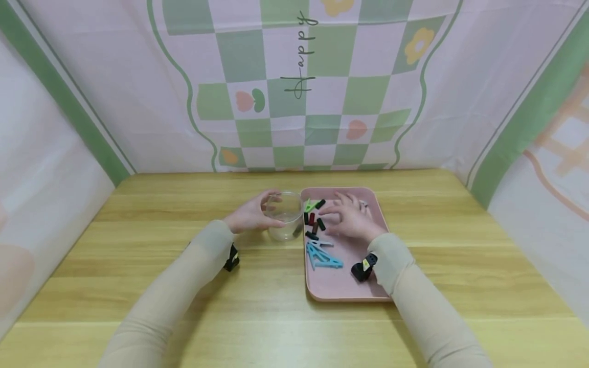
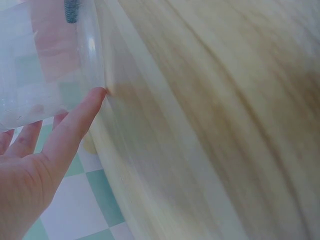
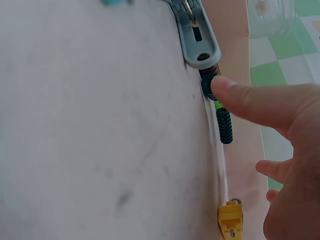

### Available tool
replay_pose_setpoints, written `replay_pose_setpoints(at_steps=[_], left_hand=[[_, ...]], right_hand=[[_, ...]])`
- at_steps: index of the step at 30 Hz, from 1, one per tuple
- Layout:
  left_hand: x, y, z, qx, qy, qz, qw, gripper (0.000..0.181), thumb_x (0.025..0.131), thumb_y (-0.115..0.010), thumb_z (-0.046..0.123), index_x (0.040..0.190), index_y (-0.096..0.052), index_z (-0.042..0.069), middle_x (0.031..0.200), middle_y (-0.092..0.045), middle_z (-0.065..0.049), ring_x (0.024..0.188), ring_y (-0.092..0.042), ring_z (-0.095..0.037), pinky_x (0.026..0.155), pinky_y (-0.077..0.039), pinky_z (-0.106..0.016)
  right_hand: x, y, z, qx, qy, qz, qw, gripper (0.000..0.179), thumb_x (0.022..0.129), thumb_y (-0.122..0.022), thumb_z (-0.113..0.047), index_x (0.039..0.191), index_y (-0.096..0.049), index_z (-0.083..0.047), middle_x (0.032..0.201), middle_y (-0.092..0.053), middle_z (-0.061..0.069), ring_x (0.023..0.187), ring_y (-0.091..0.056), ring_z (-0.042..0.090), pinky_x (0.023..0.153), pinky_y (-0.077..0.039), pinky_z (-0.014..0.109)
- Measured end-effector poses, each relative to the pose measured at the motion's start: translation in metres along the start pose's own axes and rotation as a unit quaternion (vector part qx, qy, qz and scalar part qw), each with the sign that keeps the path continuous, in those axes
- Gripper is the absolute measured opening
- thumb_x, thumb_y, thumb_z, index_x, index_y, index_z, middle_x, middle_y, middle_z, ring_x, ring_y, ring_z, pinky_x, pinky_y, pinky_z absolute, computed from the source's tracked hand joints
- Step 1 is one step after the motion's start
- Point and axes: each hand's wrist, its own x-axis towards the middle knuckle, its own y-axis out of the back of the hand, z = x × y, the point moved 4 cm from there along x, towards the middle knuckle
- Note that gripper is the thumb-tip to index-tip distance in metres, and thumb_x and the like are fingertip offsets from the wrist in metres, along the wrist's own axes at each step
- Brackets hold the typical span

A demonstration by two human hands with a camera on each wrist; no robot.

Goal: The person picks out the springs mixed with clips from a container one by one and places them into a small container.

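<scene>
On the wooden table, my left hand [image 1: 250, 213] holds a clear plastic cup [image 1: 286, 217], thumb on the near side and fingers behind. A small dark ridged cylinder [image 2: 71, 11] shows through its wall. My right hand [image 1: 352, 221] hovers over the pink tray [image 1: 329, 293] with fingers spread. In the right wrist view, its thumb overlaps a dark small piece [image 3: 207, 85] beside another ridged cylinder [image 3: 226, 126]. Several small black, red and brown cylinders [image 1: 321, 224] lie along the tray's left side, with a green clothespin [image 1: 309, 206] behind them.
Blue clothespins [image 1: 327, 262] and a grey-blue clothespin [image 3: 200, 45] lie toward the tray's near left. A yellow clip [image 3: 231, 220] appears low in the right wrist view. The cup stands close to the tray's left rim. A checkered cloth [image 1: 285, 102] hangs behind the table.
</scene>
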Motion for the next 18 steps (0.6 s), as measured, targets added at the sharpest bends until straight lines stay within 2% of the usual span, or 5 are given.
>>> replay_pose_setpoints(at_steps=[18], left_hand=[[-0.0013, -0.0002, 0.0018, 0.002, 0.009, 0.0, 1.0, 0.085, 0.08, -0.075, 0.014, 0.147, -0.024, 0.018, 0.151, -0.031, -0.006, 0.137, -0.033, -0.033, 0.084, -0.054, -0.037]], right_hand=[[0.0007, -0.007, 0.0011, -0.005, -0.016, -0.014, 0.9998, 0.042, 0.084, -0.069, -0.02, 0.126, -0.062, -0.019, 0.157, -0.002, 0.022, 0.141, 0.011, 0.046, 0.106, 0.01, 0.068]])
